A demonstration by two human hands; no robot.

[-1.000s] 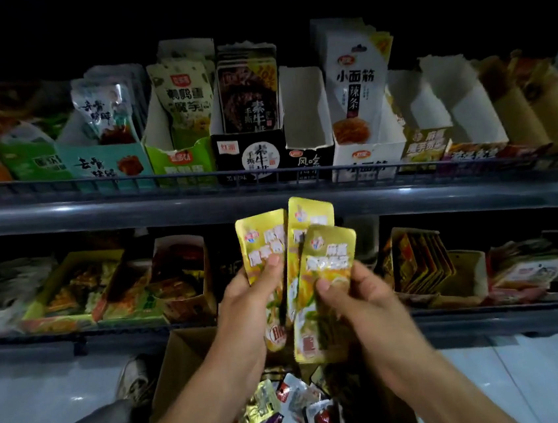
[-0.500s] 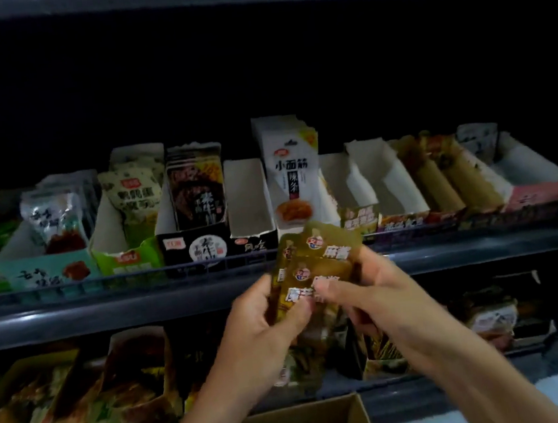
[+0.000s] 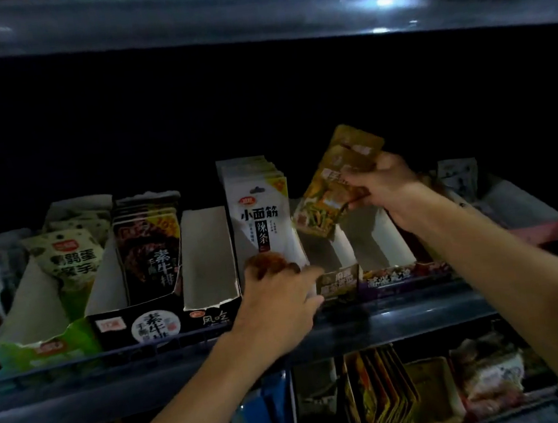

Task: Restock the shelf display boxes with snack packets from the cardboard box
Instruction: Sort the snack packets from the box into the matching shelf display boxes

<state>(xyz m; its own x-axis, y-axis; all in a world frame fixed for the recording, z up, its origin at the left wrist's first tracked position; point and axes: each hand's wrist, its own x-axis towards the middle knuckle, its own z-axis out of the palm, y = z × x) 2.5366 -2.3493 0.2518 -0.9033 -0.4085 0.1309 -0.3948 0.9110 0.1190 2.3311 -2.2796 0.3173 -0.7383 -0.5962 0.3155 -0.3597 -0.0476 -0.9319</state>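
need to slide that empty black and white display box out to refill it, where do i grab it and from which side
Judging by its pose, grip the low black front panel of the empty display box, coming straight from the aisle side. Its tall white side walls sit tight between the beef-strip box and the white packets, so no side approach. Thumb inside the open front lip, fingers under the panel; the left hand is nearest.

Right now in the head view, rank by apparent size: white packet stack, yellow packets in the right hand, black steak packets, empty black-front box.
1. white packet stack
2. black steak packets and empty black-front box: look alike, unranked
3. yellow packets, partly covered by the right hand, so unsure
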